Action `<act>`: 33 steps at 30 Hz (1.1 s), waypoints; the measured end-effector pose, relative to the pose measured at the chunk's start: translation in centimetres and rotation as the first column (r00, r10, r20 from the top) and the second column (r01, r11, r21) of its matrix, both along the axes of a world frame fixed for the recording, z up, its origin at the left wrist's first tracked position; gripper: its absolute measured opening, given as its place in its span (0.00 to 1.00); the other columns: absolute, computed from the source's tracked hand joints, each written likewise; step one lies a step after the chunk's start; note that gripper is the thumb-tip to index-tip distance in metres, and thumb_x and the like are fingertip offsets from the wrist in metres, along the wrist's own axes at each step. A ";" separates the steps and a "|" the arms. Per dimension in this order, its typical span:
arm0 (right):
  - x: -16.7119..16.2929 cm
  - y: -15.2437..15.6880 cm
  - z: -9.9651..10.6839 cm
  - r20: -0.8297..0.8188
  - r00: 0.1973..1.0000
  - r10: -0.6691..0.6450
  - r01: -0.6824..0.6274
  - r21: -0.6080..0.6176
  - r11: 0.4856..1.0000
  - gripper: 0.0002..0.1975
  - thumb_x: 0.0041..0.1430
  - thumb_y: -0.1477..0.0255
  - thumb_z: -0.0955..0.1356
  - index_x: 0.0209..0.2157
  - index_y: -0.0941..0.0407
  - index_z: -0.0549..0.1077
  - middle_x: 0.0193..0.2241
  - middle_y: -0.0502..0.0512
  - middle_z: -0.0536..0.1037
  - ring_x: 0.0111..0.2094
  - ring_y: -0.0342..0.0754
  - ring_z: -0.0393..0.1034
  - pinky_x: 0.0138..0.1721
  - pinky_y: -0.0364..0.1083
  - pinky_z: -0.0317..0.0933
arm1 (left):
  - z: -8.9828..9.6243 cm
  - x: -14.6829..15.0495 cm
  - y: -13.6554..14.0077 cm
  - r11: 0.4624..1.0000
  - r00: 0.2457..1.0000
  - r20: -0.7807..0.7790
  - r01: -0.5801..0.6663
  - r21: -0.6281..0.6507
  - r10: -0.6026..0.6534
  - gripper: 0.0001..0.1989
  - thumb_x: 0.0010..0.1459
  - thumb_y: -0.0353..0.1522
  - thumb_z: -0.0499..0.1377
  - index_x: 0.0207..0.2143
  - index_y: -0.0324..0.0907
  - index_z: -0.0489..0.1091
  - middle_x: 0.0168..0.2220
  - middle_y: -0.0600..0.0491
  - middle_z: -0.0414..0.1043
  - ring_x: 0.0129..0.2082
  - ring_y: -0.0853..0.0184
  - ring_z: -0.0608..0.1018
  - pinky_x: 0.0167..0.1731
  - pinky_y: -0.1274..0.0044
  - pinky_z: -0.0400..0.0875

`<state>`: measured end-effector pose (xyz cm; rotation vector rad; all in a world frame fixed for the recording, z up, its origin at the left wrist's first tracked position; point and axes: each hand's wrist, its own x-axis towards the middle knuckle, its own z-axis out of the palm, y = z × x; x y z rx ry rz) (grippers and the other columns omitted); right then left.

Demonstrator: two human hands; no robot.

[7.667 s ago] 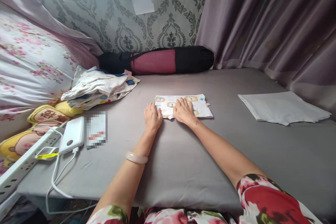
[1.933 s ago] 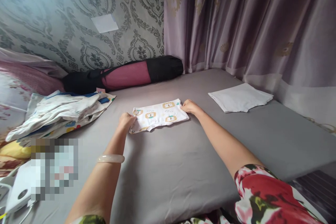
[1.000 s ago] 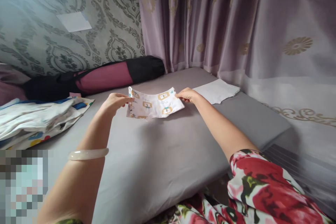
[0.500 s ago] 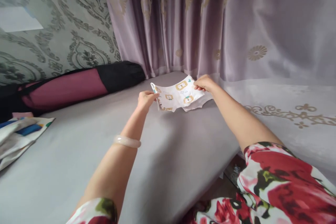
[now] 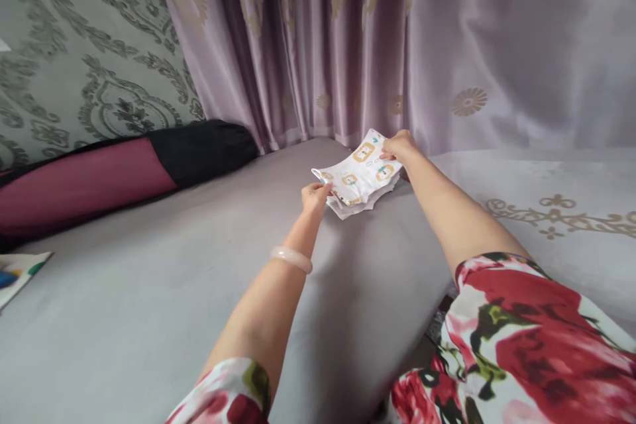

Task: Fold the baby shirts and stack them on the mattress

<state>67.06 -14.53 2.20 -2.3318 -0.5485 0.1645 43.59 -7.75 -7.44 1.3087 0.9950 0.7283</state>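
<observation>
Between my two hands is a small white cloth garment (image 5: 358, 169), which looks like children's underpants, printed with tan-framed animal faces and green bits. My left hand (image 5: 317, 197) pinches its near left corner between thumb and fingers. At the opposite upper right edge, my right hand (image 5: 397, 147) is closed on the cloth. Just under the underpants, more white cloth (image 5: 348, 212) shows in layers with uneven edges, by the far side of the grey bed sheet (image 5: 199, 265). How many pieces lie there is hidden.
A long pink and black bag (image 5: 99, 179) lies along the patterned wall. At the left edge is part of a colourful cloth (image 5: 24, 271). Lilac curtains (image 5: 298, 46) hang behind the bed, and pale embroidered fabric (image 5: 546, 212) spreads to the right.
Both hands have shifted right with the underpants, now tilted with the right side higher and over the white layers. The view has turned slightly, so less of the colourful cloth shows.
</observation>
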 end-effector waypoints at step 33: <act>1.7 0.3 -5.9 -0.032 0.997 -0.066 0.064 -0.056 0.996 0.14 0.52 0.78 0.72 0.43 0.63 0.75 0.32 0.62 0.78 0.24 0.50 0.74 0.21 0.44 0.68 | -4.9 1.2 -0.4 0.988 0.976 -0.216 0.022 0.154 0.012 0.11 0.55 0.36 0.61 0.37 0.39 0.76 0.28 0.51 0.77 0.31 0.65 0.78 0.33 0.77 0.68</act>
